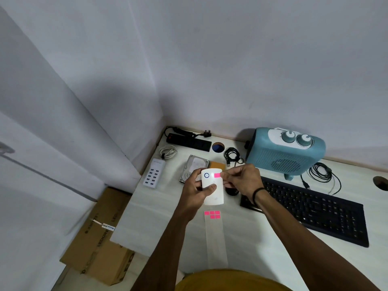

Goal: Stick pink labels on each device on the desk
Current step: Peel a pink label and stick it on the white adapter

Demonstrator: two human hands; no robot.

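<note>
My left hand [196, 195] grips a white rounded device [214, 193] with a blue ring near its top, held above the desk. My right hand [241, 179] pinches a pink label [217, 175] against the device's upper right corner. On the desk just below lies a long backing strip [216, 242] with several pink labels [212, 214] left at its far end.
A white USB charging hub [154, 172], a hard drive [194, 166], a black power strip [189, 141], coiled cables [232, 155], a blue fan heater [285, 153] and a black keyboard [315, 208] sit on the white desk [147, 217]. Cardboard boxes [102, 238] stand on the floor at left.
</note>
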